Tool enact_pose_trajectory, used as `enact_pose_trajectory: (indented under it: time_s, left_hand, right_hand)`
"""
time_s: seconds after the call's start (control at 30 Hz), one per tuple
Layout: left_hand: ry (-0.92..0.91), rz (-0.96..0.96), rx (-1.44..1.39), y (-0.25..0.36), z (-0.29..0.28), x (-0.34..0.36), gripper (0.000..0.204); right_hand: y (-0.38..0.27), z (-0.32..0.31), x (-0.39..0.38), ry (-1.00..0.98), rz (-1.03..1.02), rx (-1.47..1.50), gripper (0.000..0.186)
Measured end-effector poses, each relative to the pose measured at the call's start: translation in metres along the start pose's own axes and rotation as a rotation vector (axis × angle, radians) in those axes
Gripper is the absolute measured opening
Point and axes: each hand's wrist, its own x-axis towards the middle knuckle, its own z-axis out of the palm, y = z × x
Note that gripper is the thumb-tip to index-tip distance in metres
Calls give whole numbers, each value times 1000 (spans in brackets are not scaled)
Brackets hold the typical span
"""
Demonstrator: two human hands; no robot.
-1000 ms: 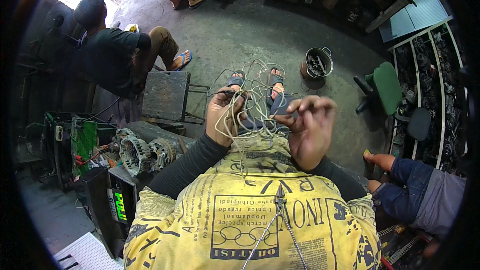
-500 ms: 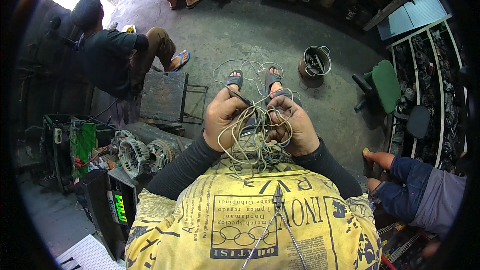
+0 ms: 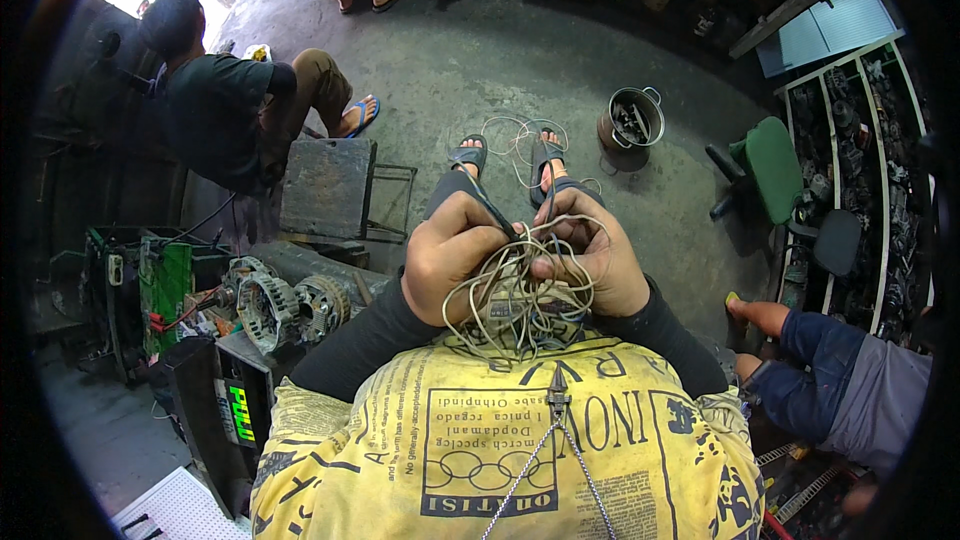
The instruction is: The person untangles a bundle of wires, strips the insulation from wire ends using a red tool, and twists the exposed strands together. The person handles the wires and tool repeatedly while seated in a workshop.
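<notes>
A tangled bundle of thin, pale electrical wires (image 3: pixel 515 312) hangs between my hands, in front of my yellow printed shirt. My left hand (image 3: pixel 455 258) is closed on the bundle's left side, with a dark strand rising from its fingers. My right hand (image 3: pixel 592 255) pinches the wires on the other side, and a few loops lie across its fingers. The fingertips of both hands nearly meet at the top of the tangle. Loose wire loops (image 3: pixel 522 124) trail on the floor between my sandalled feet.
A metal pot (image 3: pixel 630 120) with dark parts stands ahead right. A small wooden stool (image 3: pixel 327 190) and metal alternator housings (image 3: pixel 267 306) are at left. One person (image 3: pixel 215 105) sits at left, another (image 3: pixel 850 370) at right. A green chair (image 3: pixel 770 170) stands before shelves (image 3: pixel 880 190).
My hands have drawn closer together at the fingertips. The wire tangle is gathered more tightly between them, and the large loop beyond my left hand no longer stretches out over the floor.
</notes>
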Motion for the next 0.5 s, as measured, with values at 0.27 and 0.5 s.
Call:
enact_pose_trajectory:
  time_s: [0.27, 0.5]
  left_hand:
    - [-104, -295, -395, -27, 13, -6, 12]
    - [59, -730, -841, -43, 35, -26, 26]
  right_hand:
    - [17, -19, 9, 182, -118, -126, 20]
    - [27, -18, 16, 407, -459, -580, 23]
